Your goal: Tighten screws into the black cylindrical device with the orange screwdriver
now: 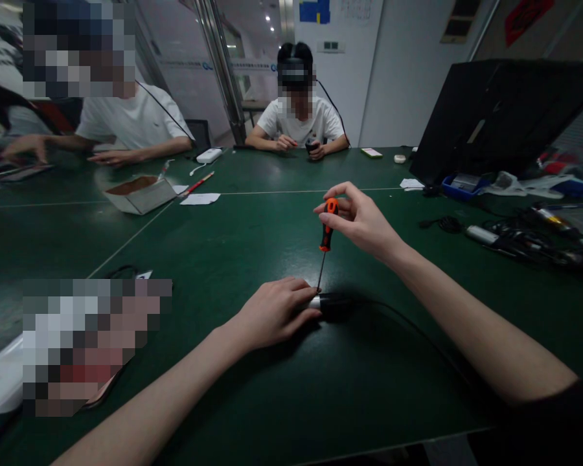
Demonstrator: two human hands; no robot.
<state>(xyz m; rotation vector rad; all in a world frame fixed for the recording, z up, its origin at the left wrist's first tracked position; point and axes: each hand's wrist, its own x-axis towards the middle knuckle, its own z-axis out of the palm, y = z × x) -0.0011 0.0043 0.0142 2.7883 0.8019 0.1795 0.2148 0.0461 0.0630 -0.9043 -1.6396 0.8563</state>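
My right hand [357, 217] grips the orange-and-black handle of a screwdriver [326, 226] between thumb and fingers. The screwdriver stands nearly upright, its thin shaft slanting down to a silver-and-black cylindrical device [334, 305]. Wrapped over the silver end of that device, my left hand [284, 307] presses it against the green table [291, 388]. The tip meets the device close to my left fingertips; the exact contact point is too small to make out. A black cable [408, 317] runs from the device's dark end toward the lower right.
A large black monitor [500, 120] stands at the right, near a blue tray [464, 186] and tangled black cables [529, 243]. An open box [143, 197], paper [200, 199] and a red pen [199, 184] lie left of centre. Two people sit across the table.
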